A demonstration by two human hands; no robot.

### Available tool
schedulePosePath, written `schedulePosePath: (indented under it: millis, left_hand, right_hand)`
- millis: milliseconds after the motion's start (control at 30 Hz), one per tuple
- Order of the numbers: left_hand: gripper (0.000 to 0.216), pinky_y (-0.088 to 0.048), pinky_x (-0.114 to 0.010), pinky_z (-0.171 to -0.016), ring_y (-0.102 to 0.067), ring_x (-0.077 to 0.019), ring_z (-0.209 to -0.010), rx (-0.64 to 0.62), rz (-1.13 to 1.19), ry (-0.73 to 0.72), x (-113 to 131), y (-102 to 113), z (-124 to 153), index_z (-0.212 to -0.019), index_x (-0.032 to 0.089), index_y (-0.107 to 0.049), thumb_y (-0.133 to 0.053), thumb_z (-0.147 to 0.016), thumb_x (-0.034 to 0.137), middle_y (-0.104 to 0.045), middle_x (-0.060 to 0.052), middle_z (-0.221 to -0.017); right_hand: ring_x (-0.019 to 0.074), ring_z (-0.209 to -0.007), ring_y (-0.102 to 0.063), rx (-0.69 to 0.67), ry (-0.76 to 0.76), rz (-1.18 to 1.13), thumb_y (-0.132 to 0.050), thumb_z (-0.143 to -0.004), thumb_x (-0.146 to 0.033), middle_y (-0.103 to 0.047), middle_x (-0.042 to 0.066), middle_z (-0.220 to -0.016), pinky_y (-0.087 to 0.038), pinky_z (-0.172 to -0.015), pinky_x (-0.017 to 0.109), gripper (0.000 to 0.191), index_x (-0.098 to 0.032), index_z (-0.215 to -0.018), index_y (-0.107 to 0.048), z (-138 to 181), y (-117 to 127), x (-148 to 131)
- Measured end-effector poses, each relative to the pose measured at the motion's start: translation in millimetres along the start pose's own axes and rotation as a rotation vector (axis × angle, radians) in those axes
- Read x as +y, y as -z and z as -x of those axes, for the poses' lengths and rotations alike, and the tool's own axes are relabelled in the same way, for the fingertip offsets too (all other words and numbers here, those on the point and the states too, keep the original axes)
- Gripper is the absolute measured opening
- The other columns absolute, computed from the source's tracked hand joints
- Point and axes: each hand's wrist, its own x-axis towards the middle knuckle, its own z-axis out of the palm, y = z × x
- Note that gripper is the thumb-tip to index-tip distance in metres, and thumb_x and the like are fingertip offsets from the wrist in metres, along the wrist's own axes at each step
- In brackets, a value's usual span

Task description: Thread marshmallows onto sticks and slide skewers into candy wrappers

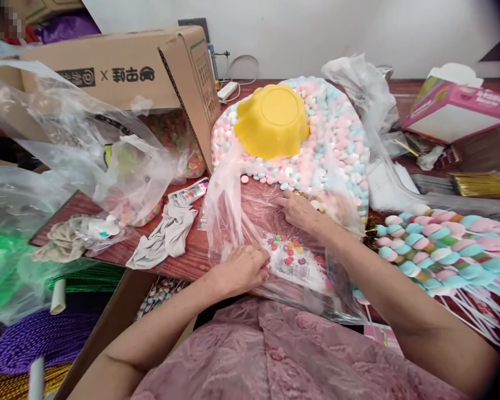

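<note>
Head camera shows you working a clear plastic bag [291, 250] that lies flat and crinkled on the red-brown table [191, 253], with a scatter of small coloured candies [289, 251] inside it. Your left hand [244, 269] rests on the bag's near left part, fingers curled down and pinching the film. Your right hand [300, 212] presses the far side, fingers closed on the plastic just below the heap of pastel sweets [337, 150] with the upturned yellow bowl [271, 120] on it. Twisted marshmallow sticks [441, 244] crowd your right; a grey cloth [166, 236] lies to the left, with bare table between.
</note>
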Motion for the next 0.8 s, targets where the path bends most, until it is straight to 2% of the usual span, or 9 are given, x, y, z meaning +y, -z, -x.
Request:
schedulePosePath:
  millis: [100, 200, 300, 400, 500, 567, 667, 733, 800]
  left_hand:
    - [0.019, -0.046, -0.037, -0.092, -0.058, -0.0249, -0.104, 0.036, 0.035, 0.004, 6, -7, 3, -0.100, 0.018, -0.059, -0.054, -0.087, 0.031, -0.060, -0.010, -0.109]
    - [0.013, -0.047, -0.034, -0.090, -0.058, -0.0226, -0.100, 0.055, 0.039, 0.011, 11, -15, 3, -0.095, 0.017, -0.059, -0.052, -0.084, 0.020, -0.059, -0.009, -0.108]
    - [0.016, -0.046, -0.032, -0.088, -0.059, -0.0208, -0.095, 0.088, 0.057, 0.005, 10, -24, 4, -0.089, 0.016, -0.061, -0.049, -0.080, 0.010, -0.060, -0.008, -0.101]
    - [0.018, -0.046, -0.030, -0.083, -0.059, -0.0192, -0.089, 0.163, 0.124, 0.020, 2, -28, 9, -0.084, 0.016, -0.065, -0.049, -0.080, 0.009, -0.061, -0.007, -0.093]
    - [0.020, -0.045, -0.029, -0.076, -0.057, -0.0173, -0.080, 0.303, 0.184, 0.053, -7, -18, 16, -0.081, 0.016, -0.070, -0.050, -0.081, 0.010, -0.060, -0.005, -0.083]
    - [0.021, -0.044, -0.027, -0.069, -0.056, -0.0152, -0.072, 0.431, 0.246, 0.089, -11, -6, 17, -0.082, 0.015, -0.072, -0.052, -0.080, 0.011, -0.059, -0.004, -0.078]
    - [0.023, -0.045, -0.026, -0.068, -0.057, -0.0135, -0.071, 0.559, 0.348, 0.066, -11, 8, 4, -0.090, 0.015, -0.074, -0.054, -0.079, 0.012, -0.063, -0.004, -0.080]
    - [0.022, -0.047, -0.027, -0.074, -0.060, -0.0152, -0.076, 0.533, 0.324, 0.011, -8, 10, -14, -0.089, 0.015, -0.074, -0.055, -0.079, 0.013, -0.065, -0.004, -0.082]
    - [0.018, -0.049, -0.031, -0.080, -0.061, -0.0187, -0.081, 0.417, 0.225, -0.006, -5, 6, -36, -0.082, 0.014, -0.073, -0.055, -0.077, 0.013, -0.066, -0.007, -0.084]
  right_hand:
    - [0.0208, -0.091, -0.054, 0.015, 0.044, -0.004, -0.043, -0.082, 0.001, -0.059, 0.013, -0.104, -0.039, -0.078, 0.029, 0.036, -0.013, -0.104, -0.067, 5, -2, 2]
    - [0.0206, -0.093, -0.055, 0.025, 0.081, -0.018, -0.044, -0.080, 0.001, -0.061, 0.011, -0.103, -0.040, -0.079, 0.029, 0.038, -0.014, -0.105, -0.068, 7, -2, 0]
    - [0.0198, -0.089, -0.056, 0.042, 0.097, -0.039, -0.046, -0.076, 0.002, -0.064, 0.011, -0.098, -0.040, -0.078, 0.029, 0.038, -0.014, -0.101, -0.069, 4, -2, -4]
    - [0.0196, -0.087, -0.056, 0.072, 0.094, -0.072, -0.047, -0.072, 0.004, -0.065, 0.011, -0.096, -0.040, -0.077, 0.028, 0.035, -0.014, -0.092, -0.070, 2, 0, -7]
    - [0.0196, -0.084, -0.056, 0.131, 0.070, -0.125, -0.047, -0.070, 0.004, -0.065, 0.011, -0.093, -0.041, -0.077, 0.029, 0.031, -0.014, -0.084, -0.069, 9, 7, -8]
    - [0.0196, -0.085, -0.057, 0.195, 0.048, -0.172, -0.045, -0.074, 0.002, -0.064, 0.011, -0.094, -0.042, -0.078, 0.029, 0.029, -0.014, -0.082, -0.067, 21, 15, -9]
    - [0.0190, -0.091, -0.057, 0.279, 0.034, -0.249, -0.042, -0.081, -0.002, -0.062, 0.010, -0.098, -0.042, -0.081, 0.028, 0.028, -0.016, -0.084, -0.066, 43, 24, -14]
    - [0.0179, -0.086, -0.057, 0.274, 0.045, -0.295, -0.044, -0.080, -0.003, -0.062, 0.007, -0.091, -0.041, -0.078, 0.027, 0.025, -0.017, -0.080, -0.065, 57, 25, -20]
    - [0.0171, -0.078, -0.056, 0.223, 0.058, -0.330, -0.048, -0.074, -0.003, -0.061, 0.005, -0.080, -0.040, -0.072, 0.026, 0.021, -0.017, -0.072, -0.064, 67, 20, -27]
